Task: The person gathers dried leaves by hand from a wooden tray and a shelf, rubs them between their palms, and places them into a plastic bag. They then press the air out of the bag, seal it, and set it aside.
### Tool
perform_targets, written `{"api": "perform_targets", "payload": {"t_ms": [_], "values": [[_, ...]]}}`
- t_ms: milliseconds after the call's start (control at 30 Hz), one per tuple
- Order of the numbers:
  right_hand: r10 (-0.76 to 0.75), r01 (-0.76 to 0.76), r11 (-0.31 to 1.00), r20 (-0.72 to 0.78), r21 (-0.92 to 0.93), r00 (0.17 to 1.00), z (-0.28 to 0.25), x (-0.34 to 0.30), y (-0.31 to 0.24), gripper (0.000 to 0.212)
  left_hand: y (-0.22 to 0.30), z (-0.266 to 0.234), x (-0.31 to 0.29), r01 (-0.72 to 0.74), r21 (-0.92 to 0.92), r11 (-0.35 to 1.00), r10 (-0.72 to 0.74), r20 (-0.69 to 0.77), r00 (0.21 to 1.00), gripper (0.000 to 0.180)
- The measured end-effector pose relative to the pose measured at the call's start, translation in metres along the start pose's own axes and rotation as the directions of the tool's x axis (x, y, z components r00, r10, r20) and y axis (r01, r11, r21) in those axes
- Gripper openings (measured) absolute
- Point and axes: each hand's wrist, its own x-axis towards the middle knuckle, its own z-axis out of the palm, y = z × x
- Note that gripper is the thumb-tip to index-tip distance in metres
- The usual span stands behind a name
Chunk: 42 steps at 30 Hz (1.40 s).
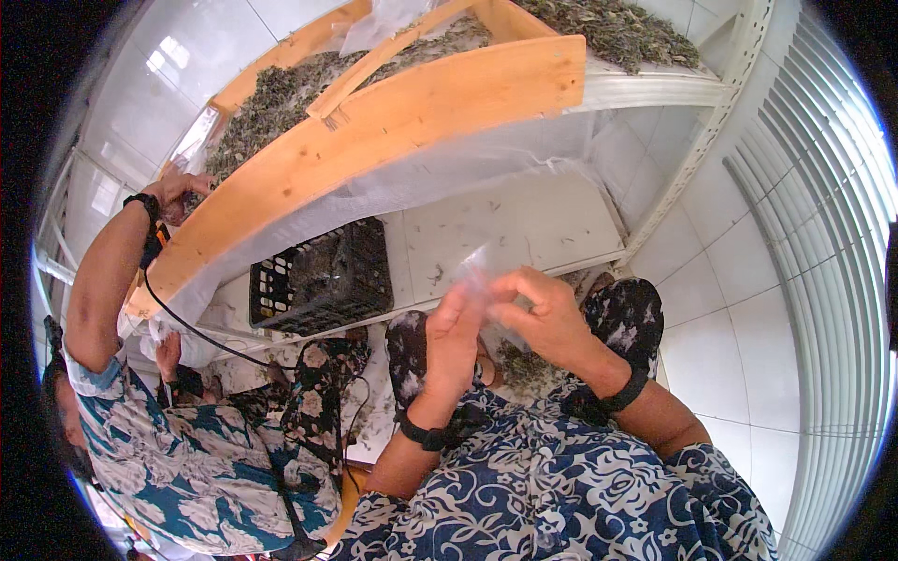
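Note:
In front of my knees, my left hand (451, 338) and my right hand (550, 318) come together, fingers bent and pinched. Between them is a small clear plastic bag (477, 258), its top rising above the left fingertips. The plastic is blurred, and I cannot make out whether anything lies inside. A dark band circles each of my wrists. Beneath my hands, dried leaf bits (524, 370) are scattered on the floor between my legs.
A wooden-framed tray (449, 89) of dried leaves spans the upper shelf. Below, a black plastic crate (323, 276) stands on the white lower shelf (496, 220). At left, a co-worker's hand (176, 192) reaches into the leaves. White slatted blinds (823, 215) line the right.

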Motion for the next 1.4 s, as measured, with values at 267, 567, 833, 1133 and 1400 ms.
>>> {"api": "perform_targets", "payload": {"t_ms": [267, 567, 833, 1133, 1400], "values": [[0.198, -0.206, 0.976, 0.097, 0.073, 0.975, -0.013, 0.006, 0.005, 0.016, -0.001, -0.001, 0.001, -0.06, -0.056, 0.997, 0.055, -0.095, 0.994, 0.042], [0.227, -0.268, 0.953, 0.254, 0.141, 0.94, -0.026, 0.002, 0.006, 0.011, 0.027, -0.009, 0.019, -0.357, 0.39, 0.849, 0.315, 0.169, 0.934, 0.045], [0.214, -0.206, 0.976, 0.11, -0.077, 0.971, -0.036, 0.003, 0.005, 0.013, 0.013, -0.014, 0.021, -0.136, 0.23, 0.964, 0.115, 0.102, 0.988, 0.012], [0.256, -0.278, 0.946, 0.14, 0.167, 0.956, -0.03, -0.005, 0.012, 0.012, 0.01, -0.002, 0.027, -0.402, 0.537, 0.741, 0.55, -0.144, 0.822, 0.006], [-0.236, 0.191, 0.761, 0.01, -0.62, 0.972, -0.013, -0.003, 0.014, 0.016, -0.001, 0.028, 0.001, -0.122, 0.053, 0.991, 0.124, -0.051, 0.991, 0.006]]}}
